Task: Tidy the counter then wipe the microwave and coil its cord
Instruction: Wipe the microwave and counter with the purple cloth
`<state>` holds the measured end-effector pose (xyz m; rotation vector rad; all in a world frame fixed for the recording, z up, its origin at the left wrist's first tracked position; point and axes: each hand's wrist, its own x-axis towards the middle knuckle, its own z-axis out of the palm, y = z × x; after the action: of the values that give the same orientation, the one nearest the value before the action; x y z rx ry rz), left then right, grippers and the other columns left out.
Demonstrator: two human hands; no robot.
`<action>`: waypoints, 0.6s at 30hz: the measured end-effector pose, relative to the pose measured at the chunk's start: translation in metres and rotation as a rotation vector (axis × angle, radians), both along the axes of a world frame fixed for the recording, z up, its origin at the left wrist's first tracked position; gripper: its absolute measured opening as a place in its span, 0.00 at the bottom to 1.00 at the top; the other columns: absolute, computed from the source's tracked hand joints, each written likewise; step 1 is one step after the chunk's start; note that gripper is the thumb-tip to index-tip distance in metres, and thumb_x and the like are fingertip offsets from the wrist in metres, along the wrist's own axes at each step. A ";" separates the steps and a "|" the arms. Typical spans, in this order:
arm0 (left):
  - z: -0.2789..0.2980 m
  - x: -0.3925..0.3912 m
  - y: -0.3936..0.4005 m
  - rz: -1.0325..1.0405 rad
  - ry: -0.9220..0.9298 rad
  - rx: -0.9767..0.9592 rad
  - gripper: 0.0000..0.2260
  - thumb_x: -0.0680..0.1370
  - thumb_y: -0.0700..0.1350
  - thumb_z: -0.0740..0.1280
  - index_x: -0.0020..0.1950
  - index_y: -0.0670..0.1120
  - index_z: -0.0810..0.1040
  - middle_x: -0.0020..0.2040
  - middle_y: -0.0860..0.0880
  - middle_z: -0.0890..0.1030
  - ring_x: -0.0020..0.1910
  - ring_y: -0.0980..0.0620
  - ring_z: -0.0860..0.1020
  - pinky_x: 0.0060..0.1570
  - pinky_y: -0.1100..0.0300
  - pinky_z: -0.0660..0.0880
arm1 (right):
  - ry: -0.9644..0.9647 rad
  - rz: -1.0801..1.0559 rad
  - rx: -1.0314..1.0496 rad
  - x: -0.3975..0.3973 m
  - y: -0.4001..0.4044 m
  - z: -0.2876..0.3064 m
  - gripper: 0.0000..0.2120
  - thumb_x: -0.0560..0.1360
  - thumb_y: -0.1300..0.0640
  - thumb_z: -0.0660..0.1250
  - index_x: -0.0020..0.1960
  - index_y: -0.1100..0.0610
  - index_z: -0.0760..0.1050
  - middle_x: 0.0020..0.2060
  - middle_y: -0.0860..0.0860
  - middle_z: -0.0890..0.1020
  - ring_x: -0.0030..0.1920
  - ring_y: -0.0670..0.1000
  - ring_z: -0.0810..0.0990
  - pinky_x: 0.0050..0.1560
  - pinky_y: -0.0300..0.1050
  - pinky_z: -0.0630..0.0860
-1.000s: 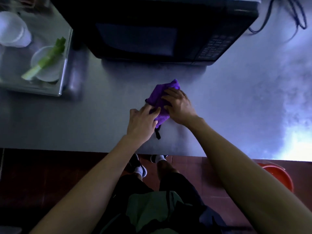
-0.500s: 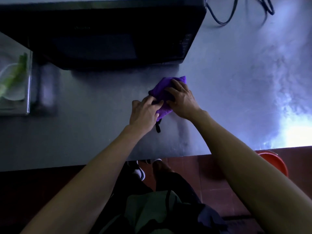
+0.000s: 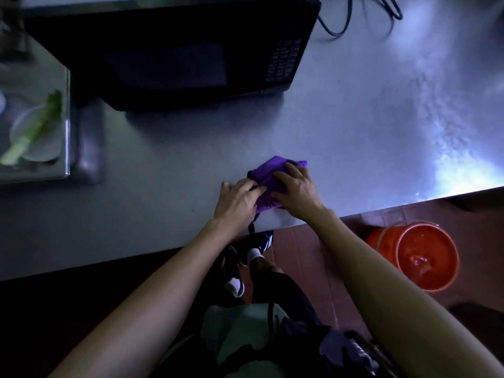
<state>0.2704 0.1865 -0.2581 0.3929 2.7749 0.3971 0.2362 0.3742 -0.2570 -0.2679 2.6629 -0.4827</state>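
so far both the left hand (image 3: pixel 236 199) and right hand (image 3: pixel 296 190) press flat on a folded purple cloth (image 3: pixel 268 173) near the counter (image 3: pixel 163 203) edge, while the microwave (image 3: pixel 174 50) looks unwiped and its cord (image 3: pixel 338 25) lies loose behind.

The cloth (image 3: pixel 268 174) lies on the counter (image 3: pixel 169 203) near its front edge, under my left hand (image 3: pixel 236 199) and right hand (image 3: pixel 296 190); the microwave (image 3: pixel 174 50) stands behind it; the cord (image 3: pixel 338 21) lies right of the microwave; a tray (image 3: pixel 58 174) sits far left; a bucket (image 3: pixel 420 255) stands on the floor, right.
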 end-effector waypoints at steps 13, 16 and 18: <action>0.010 -0.001 -0.105 0.003 0.089 -0.125 0.19 0.78 0.44 0.64 0.69 0.50 0.77 0.69 0.52 0.75 0.74 0.49 0.66 0.62 0.46 0.63 | -0.002 -0.079 -0.130 0.027 -0.107 0.001 0.26 0.79 0.51 0.66 0.75 0.54 0.69 0.75 0.61 0.65 0.75 0.64 0.59 0.72 0.57 0.63; 0.007 0.006 -0.131 0.080 0.078 -0.071 0.17 0.79 0.43 0.63 0.68 0.49 0.78 0.69 0.51 0.76 0.73 0.49 0.69 0.62 0.47 0.64 | -0.013 -0.039 -0.161 0.028 -0.134 0.001 0.24 0.80 0.52 0.64 0.75 0.55 0.69 0.75 0.61 0.65 0.76 0.64 0.58 0.75 0.56 0.60; 0.005 0.012 -0.148 0.141 0.075 -0.015 0.17 0.79 0.42 0.63 0.67 0.48 0.79 0.69 0.50 0.76 0.69 0.48 0.72 0.62 0.47 0.66 | -0.016 0.015 -0.161 0.029 -0.151 0.001 0.22 0.81 0.51 0.62 0.74 0.55 0.70 0.75 0.60 0.66 0.76 0.63 0.59 0.75 0.56 0.60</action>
<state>0.2824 0.0389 -0.2533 0.2137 2.8867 0.4019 0.2652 0.2234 -0.2559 -0.3298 2.6079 -0.6926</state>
